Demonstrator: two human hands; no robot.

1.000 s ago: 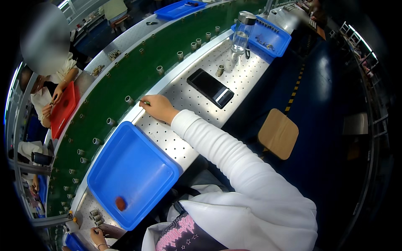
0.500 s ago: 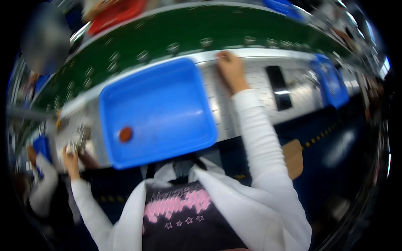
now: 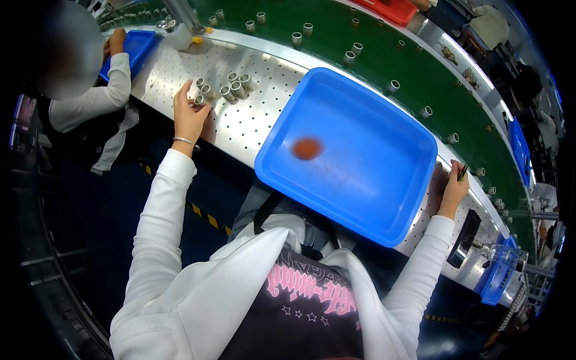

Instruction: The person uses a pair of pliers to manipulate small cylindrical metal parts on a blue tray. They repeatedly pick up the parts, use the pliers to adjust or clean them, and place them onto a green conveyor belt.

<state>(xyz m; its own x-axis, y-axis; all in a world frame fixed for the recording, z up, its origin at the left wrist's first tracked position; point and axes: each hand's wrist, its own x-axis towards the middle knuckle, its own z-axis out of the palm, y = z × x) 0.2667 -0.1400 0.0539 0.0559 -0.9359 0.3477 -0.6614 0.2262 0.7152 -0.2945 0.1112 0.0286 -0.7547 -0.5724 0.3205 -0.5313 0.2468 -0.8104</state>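
Note:
My left hand (image 3: 189,112) rests on the perforated metal bench (image 3: 252,123) with its fingers closed on a small metal cylinder (image 3: 196,91) at the edge of a cluster of several like cylinders (image 3: 231,87). My right hand (image 3: 453,186) is at the bench's far right edge, beside the blue tray (image 3: 384,198), and holds a thin dark pen-like tool (image 3: 462,172). The blue tray lies between my hands and holds one small orange-red object (image 3: 307,147).
A green conveyor belt (image 3: 384,45) behind the bench carries spaced metal cylinders. Another person's sleeve and hand (image 3: 117,45) reach a small blue bin (image 3: 135,48) at the left. A black phone (image 3: 463,239) and a clear bottle (image 3: 498,255) lie at the right. A red tray (image 3: 390,9) sits beyond the belt.
The view has swung left. My left hand now grips a cylinder from the cluster at the left. My right hand stays near the belt edge, right of the blue tray.

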